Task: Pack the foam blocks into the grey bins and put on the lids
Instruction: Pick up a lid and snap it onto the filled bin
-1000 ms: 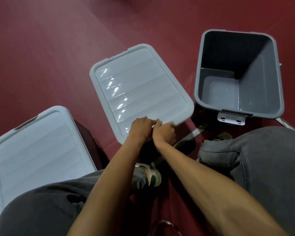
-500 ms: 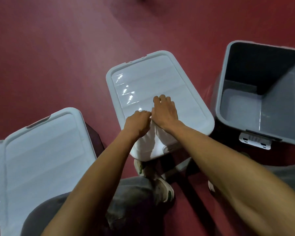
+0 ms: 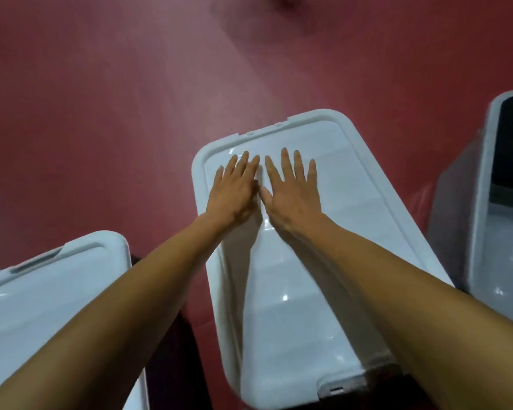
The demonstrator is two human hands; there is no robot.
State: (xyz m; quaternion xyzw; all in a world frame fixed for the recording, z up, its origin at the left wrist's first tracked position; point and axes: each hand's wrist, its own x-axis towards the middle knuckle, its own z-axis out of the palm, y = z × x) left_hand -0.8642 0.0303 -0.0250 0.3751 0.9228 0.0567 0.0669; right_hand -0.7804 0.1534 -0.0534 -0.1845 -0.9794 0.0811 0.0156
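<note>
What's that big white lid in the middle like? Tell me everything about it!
The lid is pale white, shiny plastic, rectangular with rounded corners, a raised rim and shallow ridges across. It lies flat, with a grey latch at its near edge. The left hand and right hand press flat on its far half, fingers straight.

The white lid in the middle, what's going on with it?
A person presses the left hand and right hand flat on the white lid, as if seating it. A second lid lies to the left. At the right an open grey bin stands without a lid.
</note>
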